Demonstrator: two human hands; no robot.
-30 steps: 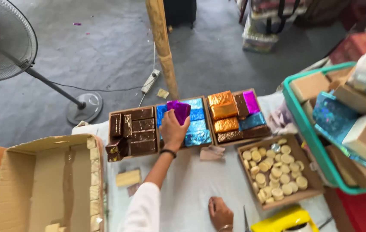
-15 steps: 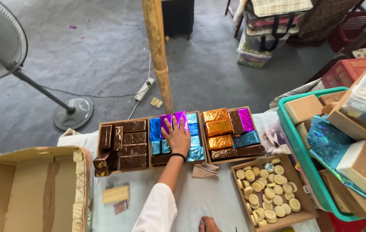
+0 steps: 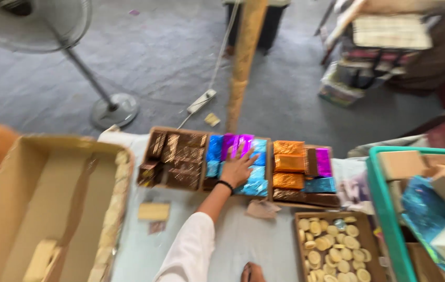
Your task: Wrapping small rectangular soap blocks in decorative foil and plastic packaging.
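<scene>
Left hand (image 3: 239, 167): flat, fingers spread, grasping nothing, pressing the purple foil-wrapped block (image 3: 237, 144) in the middle tray (image 3: 270, 156) at the tabletop's far edge. Right hand (image 3: 251, 272): near edge, grip indiscernible.

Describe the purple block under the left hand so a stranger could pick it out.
Start at the bamboo pole rising from the floor; just below its base three shallow trays sit side by side on the table. In the middle tray, the left hand lies flat on foil blocks. The purple block lies at the fingertips, the only purple one among blue blocks.
</scene>
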